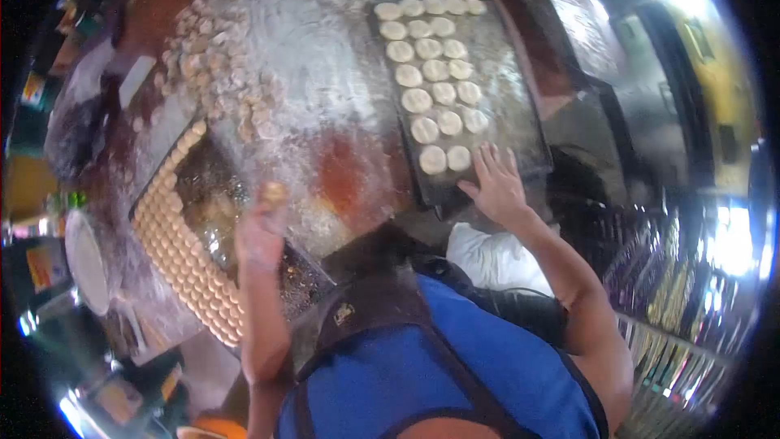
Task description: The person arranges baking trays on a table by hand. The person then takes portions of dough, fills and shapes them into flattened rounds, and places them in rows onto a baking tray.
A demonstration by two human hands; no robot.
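On the right, my right hand (496,184) lies with its fingers spread at the lower part of a dark tray (508,106). Rows of flat round dough pieces (416,100) cover the tray's left side, and the lowest row is beside my fingertips. My left hand (262,232) is raised over the right part of a second tray (305,280), with a small dough piece (275,193) at its fingertips. That tray holds close rows of small dough balls (175,248) along its left side. The left hand is slightly blurred.
Many loose dough pieces (215,57) lie on the floured table (301,57) at the upper left and top. A round white lid or plate (85,262) is at the far left. A white bag (496,260) sits below the right tray, near a rack (674,333).
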